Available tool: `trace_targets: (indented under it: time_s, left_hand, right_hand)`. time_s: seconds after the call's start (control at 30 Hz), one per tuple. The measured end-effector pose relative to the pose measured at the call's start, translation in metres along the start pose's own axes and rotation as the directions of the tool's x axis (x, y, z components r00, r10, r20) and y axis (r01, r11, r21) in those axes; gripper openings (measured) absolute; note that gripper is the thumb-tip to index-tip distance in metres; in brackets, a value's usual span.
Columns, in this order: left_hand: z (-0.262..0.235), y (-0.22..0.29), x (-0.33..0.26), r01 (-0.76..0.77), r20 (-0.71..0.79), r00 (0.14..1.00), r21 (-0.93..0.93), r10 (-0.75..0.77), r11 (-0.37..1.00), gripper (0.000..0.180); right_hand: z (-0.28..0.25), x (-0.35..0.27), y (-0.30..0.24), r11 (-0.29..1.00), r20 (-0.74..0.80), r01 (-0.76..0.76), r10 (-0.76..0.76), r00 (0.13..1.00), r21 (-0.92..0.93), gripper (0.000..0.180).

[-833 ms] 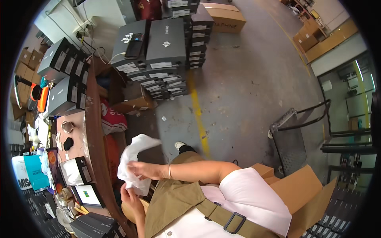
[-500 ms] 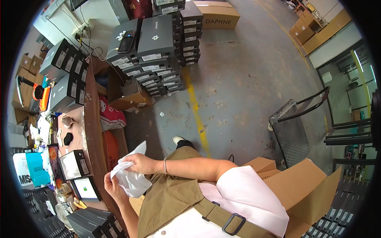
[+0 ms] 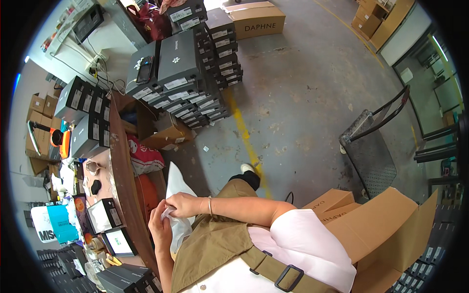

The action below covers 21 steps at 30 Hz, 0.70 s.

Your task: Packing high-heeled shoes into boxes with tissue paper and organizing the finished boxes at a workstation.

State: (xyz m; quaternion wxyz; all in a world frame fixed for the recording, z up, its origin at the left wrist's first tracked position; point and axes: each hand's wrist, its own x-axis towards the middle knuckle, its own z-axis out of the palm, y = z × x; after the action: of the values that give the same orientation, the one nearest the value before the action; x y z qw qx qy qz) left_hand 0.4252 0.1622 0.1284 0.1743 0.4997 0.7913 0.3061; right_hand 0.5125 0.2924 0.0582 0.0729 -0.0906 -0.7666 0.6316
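Observation:
A thin white plastic bag [image 3: 177, 195] hangs in front of my lap, crumpled, its top corner pointing up. My right hand [image 3: 181, 204] reaches across my body and pinches the bag's upper edge. My left hand [image 3: 159, 229] grips the same bag from the left, just below the right hand. Both hands touch each other at the bag. I wear an olive apron over a pale pink shirt, and a thin bracelet circles my right wrist.
A wooden table [image 3: 119, 161] at my left carries small boxes, sunglasses and a dark object. Stacks of dark flat boxes [image 3: 185, 78] stand on the concrete floor ahead. An open cardboard box [image 3: 391, 229] and a metal cart [image 3: 371, 156] are at my right.
The bag was held higher and spread out; now it has come down toward my lap and is more bunched between both hands. The view has shifted slightly.

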Motion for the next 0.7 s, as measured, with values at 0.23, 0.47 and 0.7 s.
trace_targets:
  time_s: [0.23, 0.47, 0.7]
  left_hand:
    - [0.009, 0.004, 0.078, 0.091, -0.293, 0.949, -0.093, -0.115, 0.991, 0.024]
    - [0.057, 0.050, 0.138, 0.049, 0.199, 0.978, 0.077, -0.063, 0.996, 0.021]
    - [0.120, 0.078, 0.172, 0.429, 0.318, 0.879, -0.202, -0.355, 0.880, 0.029]
  right_hand:
    - [-0.078, -0.018, 0.026, 0.965, -0.053, -0.015, 0.001, 0.999, -0.263, 0.023]
    - [-0.179, -0.035, 0.051, 0.995, -0.353, 0.066, -0.037, 0.935, 0.072, 0.020]
    - [-0.212, -0.039, 0.063, 0.975, -0.277, 0.101, -0.043, 0.960, 0.200, 0.029]
